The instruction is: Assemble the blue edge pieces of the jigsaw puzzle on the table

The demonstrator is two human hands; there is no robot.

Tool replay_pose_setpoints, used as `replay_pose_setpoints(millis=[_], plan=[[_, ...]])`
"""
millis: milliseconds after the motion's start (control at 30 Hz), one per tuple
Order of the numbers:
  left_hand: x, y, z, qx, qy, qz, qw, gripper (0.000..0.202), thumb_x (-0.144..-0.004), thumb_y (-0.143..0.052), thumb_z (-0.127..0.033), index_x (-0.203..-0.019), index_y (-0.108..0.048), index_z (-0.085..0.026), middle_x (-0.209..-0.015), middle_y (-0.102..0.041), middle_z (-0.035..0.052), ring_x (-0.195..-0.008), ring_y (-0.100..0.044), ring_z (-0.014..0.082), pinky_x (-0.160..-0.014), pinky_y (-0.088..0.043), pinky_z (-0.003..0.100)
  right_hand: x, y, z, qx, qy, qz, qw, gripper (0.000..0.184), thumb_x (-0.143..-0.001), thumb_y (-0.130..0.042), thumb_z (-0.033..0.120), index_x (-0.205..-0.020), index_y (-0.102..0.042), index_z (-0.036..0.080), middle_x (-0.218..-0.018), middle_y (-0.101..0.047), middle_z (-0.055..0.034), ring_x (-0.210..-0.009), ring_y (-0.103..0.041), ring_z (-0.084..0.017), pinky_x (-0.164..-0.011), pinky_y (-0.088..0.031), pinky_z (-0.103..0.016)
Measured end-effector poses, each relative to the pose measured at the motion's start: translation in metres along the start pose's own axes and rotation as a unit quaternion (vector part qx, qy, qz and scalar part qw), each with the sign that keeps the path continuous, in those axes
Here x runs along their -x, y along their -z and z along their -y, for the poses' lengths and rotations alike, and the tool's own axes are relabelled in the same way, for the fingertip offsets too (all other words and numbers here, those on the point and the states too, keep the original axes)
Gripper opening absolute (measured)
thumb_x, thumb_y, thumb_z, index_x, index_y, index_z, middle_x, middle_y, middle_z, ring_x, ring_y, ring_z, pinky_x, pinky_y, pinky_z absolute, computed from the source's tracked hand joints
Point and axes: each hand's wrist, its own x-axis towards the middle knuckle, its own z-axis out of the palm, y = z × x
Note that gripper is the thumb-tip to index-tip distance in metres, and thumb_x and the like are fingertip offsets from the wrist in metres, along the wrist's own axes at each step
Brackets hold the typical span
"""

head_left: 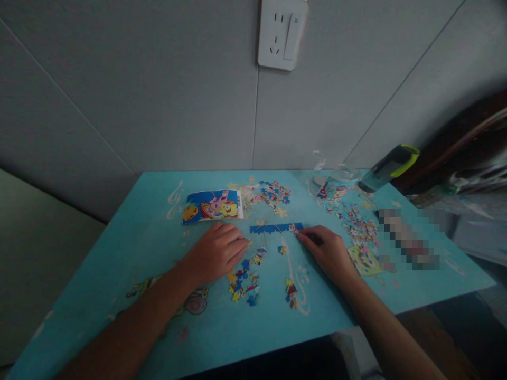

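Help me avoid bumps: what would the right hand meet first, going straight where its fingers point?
Probably the blue puzzle strip, just ahead of the right hand; whether they touch is unclear.

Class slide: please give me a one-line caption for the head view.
Right hand at a joined blue puzzle strip, left hand nearby, loose pieces lying on the turquoise table.

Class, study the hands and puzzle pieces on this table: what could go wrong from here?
The left hand, close beside loose pieces, might brush and scatter them. The right hand, with its fingertips at one end of the blue strip, might nudge that strip askew or loosen its joins.
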Motion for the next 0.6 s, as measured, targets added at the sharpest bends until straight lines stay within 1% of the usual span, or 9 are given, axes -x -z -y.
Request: replay_pose_setpoints(millis=[167, 400, 600], plan=[[-0.0012, -0.0007, 0.0028, -0.008, 0.031, -0.02, 0.999, 0.017, -0.101, -0.055, -0.023, -0.108, -0.07, -0.019, -0.094, -0.065, 0.0057, -0.093, -0.059, 0.0217, -0.086, -0.046, 0.039, 0.0, 0.0011, 0.0008, 0.027, 0.004, 0.008, 1.0, 0.024, -0.094, -0.067, 0.045, -0.102, -0.076, 0.024, -0.092, -0.071, -0.0054, -0.079, -0.067, -0.022, -0.075, -0.053, -0.036], [0.0004, -0.0055, 0.0072, -0.011, 0.063, -0.005, 0.998, 0.021, -0.101, -0.054, -0.025, -0.115, -0.068, -0.019, -0.104, -0.066, 0.0077, -0.101, -0.059, 0.0243, -0.091, -0.048, 0.043, 0.0, 0.0016, 0.0036, 0.034, 0.01, 0.02, 0.999, 0.023, -0.095, -0.065, 0.043, -0.102, -0.076, 0.025, -0.096, -0.069, -0.0057, -0.081, -0.067, -0.021, -0.077, -0.053, -0.036], [0.001, -0.0062, 0.0084, -0.016, 0.074, 0.002, 0.997, 0.022, -0.101, -0.054, -0.025, -0.117, -0.068, -0.019, -0.106, -0.066, 0.0079, -0.103, -0.06, 0.0249, -0.092, -0.048, 0.045, -0.0002, 0.0026, 0.0042, 0.009, 0.008, 0.023, 1.0, 0.02, -0.094, -0.066, 0.042, -0.098, -0.076, 0.024, -0.093, -0.07, -0.0055, -0.077, -0.066, -0.021, -0.07, -0.051, -0.034]])
